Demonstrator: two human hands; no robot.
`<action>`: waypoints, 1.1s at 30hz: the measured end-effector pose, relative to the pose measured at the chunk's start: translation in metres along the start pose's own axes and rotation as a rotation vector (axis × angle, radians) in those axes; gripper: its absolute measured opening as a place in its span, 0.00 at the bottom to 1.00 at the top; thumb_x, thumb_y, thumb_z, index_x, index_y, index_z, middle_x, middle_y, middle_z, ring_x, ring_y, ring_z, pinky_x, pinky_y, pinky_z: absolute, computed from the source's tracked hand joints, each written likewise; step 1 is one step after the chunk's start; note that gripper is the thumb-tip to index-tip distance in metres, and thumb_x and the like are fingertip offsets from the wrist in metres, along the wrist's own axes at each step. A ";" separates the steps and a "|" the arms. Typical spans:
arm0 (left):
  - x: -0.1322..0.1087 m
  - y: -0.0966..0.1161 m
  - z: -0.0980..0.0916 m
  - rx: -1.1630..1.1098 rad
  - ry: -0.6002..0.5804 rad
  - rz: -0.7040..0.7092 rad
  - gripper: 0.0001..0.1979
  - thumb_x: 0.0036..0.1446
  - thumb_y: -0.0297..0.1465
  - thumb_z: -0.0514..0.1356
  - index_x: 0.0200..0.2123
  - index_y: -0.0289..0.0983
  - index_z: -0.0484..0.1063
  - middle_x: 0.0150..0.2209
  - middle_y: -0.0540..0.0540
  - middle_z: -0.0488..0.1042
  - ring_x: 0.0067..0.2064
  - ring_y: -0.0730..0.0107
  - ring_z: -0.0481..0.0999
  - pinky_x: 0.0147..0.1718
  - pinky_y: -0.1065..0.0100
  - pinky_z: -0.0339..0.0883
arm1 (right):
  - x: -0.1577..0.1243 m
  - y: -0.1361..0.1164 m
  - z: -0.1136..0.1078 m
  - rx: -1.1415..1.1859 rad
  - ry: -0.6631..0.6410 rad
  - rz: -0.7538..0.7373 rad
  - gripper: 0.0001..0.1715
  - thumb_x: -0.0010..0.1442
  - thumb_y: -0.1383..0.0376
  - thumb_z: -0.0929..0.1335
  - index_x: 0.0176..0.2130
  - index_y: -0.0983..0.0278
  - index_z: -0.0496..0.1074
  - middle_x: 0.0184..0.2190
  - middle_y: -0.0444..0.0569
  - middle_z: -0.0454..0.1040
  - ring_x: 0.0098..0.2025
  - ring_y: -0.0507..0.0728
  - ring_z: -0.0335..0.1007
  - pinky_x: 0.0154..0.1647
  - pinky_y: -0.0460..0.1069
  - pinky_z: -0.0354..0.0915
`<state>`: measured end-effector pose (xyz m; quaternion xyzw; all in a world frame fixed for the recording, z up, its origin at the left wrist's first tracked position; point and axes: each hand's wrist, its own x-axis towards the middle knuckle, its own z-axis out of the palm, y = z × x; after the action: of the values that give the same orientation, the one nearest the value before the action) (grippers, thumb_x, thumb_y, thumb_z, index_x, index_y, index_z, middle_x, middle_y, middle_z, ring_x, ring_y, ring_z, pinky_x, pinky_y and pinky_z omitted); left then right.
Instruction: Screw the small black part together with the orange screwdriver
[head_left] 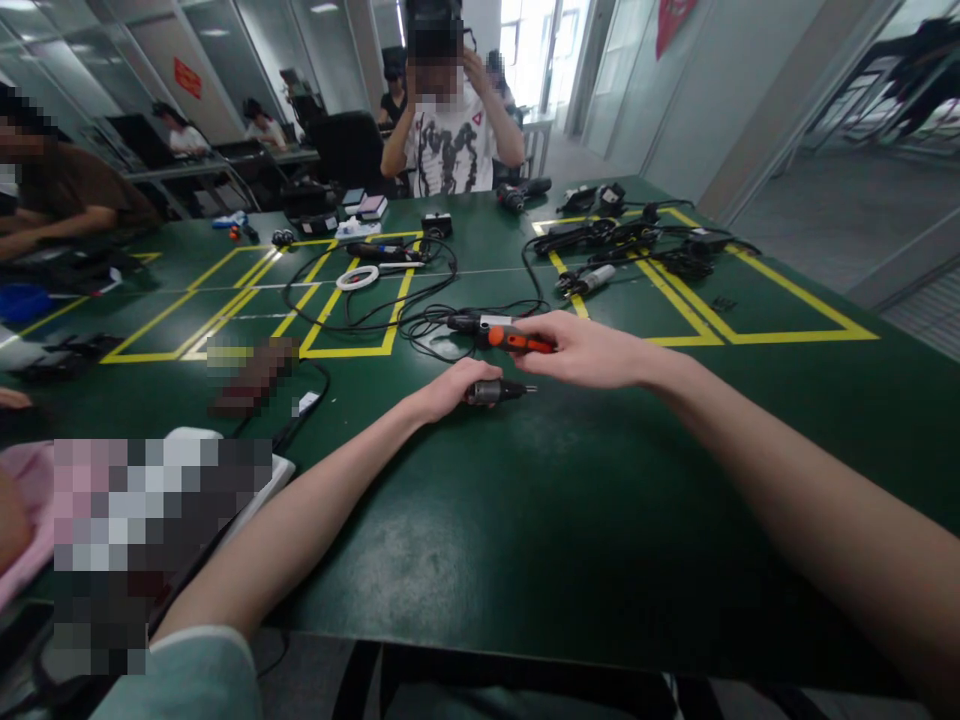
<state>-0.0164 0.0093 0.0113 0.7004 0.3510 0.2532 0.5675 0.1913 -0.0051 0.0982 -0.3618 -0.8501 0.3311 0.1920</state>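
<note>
My left hand is closed around a grey-and-black power tool with a tapered black nose and a thin metal tip pointing right, held low over the green table. Just above and to the right, my right hand is closed on an orange-and-black hand tool whose exact kind I cannot make out. It points left, and my fingers cover part of it. Behind it lies a dark corded tool amid loops of black cable.
Yellow tape marks boxes on the green table. Farther back lie a silver-and-black tool, a white ring, a drill and tangled cables. A person sits opposite; others sit left.
</note>
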 end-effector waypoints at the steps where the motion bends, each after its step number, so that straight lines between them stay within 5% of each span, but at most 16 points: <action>1: 0.001 -0.003 0.000 -0.004 0.006 0.000 0.23 0.58 0.49 0.53 0.23 0.35 0.68 0.22 0.49 0.66 0.26 0.74 0.63 0.28 0.69 0.56 | 0.000 0.001 0.001 -0.017 -0.051 0.018 0.10 0.56 0.60 0.66 0.35 0.64 0.72 0.28 0.42 0.67 0.29 0.53 0.59 0.30 0.48 0.54; 7: 0.004 -0.012 0.001 -0.026 0.031 0.010 0.24 0.57 0.50 0.51 0.24 0.35 0.69 0.21 0.49 0.67 0.25 0.74 0.63 0.27 0.70 0.56 | 0.002 0.003 0.011 -0.049 -0.177 0.084 0.17 0.57 0.52 0.68 0.32 0.64 0.70 0.26 0.41 0.64 0.26 0.51 0.57 0.28 0.48 0.52; 17: 0.002 -0.006 0.000 -0.024 0.035 -0.016 0.22 0.57 0.48 0.54 0.25 0.34 0.71 0.22 0.49 0.69 0.25 0.74 0.63 0.26 0.69 0.55 | 0.004 0.020 0.001 -0.018 -0.313 0.132 0.11 0.54 0.57 0.69 0.30 0.63 0.68 0.25 0.40 0.62 0.26 0.51 0.57 0.28 0.48 0.53; 27: 0.004 -0.001 0.004 -0.241 0.144 -0.040 0.23 0.58 0.51 0.62 0.33 0.35 0.68 0.24 0.54 0.65 0.24 0.81 0.62 0.23 0.75 0.50 | 0.006 0.044 -0.010 0.367 0.157 0.215 0.32 0.56 0.38 0.72 0.27 0.61 0.63 0.20 0.38 0.62 0.23 0.50 0.55 0.27 0.48 0.53; 33: 0.006 -0.003 0.005 -0.342 0.186 0.029 0.25 0.47 0.41 0.74 0.42 0.35 0.69 0.40 0.48 0.76 0.38 0.74 0.78 0.38 0.70 0.69 | 0.008 0.046 -0.014 0.337 0.376 0.107 0.30 0.63 0.39 0.69 0.27 0.61 0.67 0.23 0.44 0.70 0.27 0.53 0.65 0.35 0.51 0.64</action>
<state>-0.0100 0.0113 0.0072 0.5722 0.3439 0.3810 0.6396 0.2162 0.0305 0.0769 -0.4242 -0.7122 0.4045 0.3863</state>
